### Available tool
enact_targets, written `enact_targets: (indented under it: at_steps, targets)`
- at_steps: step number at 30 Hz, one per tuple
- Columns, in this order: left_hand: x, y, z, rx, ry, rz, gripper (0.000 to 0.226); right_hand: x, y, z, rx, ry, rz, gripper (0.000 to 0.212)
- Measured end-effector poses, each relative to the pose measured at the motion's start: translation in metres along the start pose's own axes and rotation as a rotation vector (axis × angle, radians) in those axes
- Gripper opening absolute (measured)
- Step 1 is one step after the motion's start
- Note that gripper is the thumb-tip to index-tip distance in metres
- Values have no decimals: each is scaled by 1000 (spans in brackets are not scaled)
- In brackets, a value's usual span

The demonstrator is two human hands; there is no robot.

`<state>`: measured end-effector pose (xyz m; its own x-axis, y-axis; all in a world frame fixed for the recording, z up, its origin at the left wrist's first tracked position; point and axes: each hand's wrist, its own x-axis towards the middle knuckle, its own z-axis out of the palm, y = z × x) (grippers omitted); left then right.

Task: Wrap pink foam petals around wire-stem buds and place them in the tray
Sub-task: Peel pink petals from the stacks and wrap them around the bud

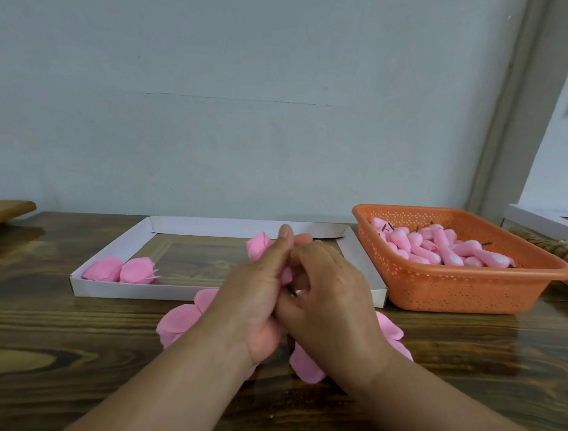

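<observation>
above the dark glossy wooden table [83, 353], just in front of the shallow white cardboard tray [118, 289], both hands meet around 1 pink foam bud being wrapped [259, 246]. the left hand [258, 295] has its fingers curled round the bud, thumb lying up along it, so its grip pinches the pink foam; the rounded tip of the bud sticks out above the left fingers. the right hand [329, 290] overlaps the left from the right side, fingers bent inward and pressed against the lower part of the bud, where a short dark bit of wire stem [292, 292] shows between the 2 hands. how tightly the right grip closes on the stem cannot be told, as the fingers hide each other.

under the hands and wrists lie loose flat pink foam petals [179, 322], spread on the table on both sides. inside the tray, at its left end, rest 2 finished pink wrapped buds [120, 270], touching each other. to the right, just beside the tray, stands an orange perforated plastic basket [468, 286] holding a heap of unwrapped pale pink buds with dark wire stems [441, 245]. behind all this is a pale blue-grey wall [232, 100].
</observation>
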<state>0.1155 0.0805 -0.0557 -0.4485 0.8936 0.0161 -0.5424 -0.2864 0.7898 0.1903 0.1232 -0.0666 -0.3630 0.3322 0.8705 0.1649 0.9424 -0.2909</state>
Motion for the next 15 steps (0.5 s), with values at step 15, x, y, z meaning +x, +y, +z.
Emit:
enact_targets:
  at_steps: [15]
  targets:
    - [8, 5, -9, 158, -230, -37, 31, 11, 2, -15, 729, -250, 519, 18]
